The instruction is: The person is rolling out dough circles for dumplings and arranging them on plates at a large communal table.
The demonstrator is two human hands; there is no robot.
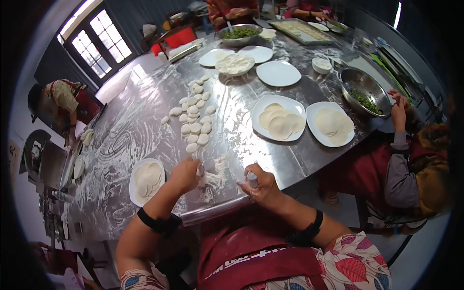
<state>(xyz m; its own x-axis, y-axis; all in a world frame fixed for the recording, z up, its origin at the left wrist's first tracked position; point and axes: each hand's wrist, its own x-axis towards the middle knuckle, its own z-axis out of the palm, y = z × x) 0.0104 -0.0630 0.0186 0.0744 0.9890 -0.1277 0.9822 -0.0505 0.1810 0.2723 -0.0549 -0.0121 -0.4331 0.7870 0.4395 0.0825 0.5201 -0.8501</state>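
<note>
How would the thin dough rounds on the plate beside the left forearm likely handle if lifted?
The dough rounds look thin and lie flat, so one would probably be floppy. Each is likely light, given that thinness. They overlap on the plate, so neighbours might cling or slide along.

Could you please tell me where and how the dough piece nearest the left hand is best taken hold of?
I would pinch the dough piece lightly by its rounded sides, coming from the wearer's side, where the left hand is close; the other dough pieces lie mostly beyond it. It looks low and rounded, so opposite edges should suit thumb and fingertip.
</note>
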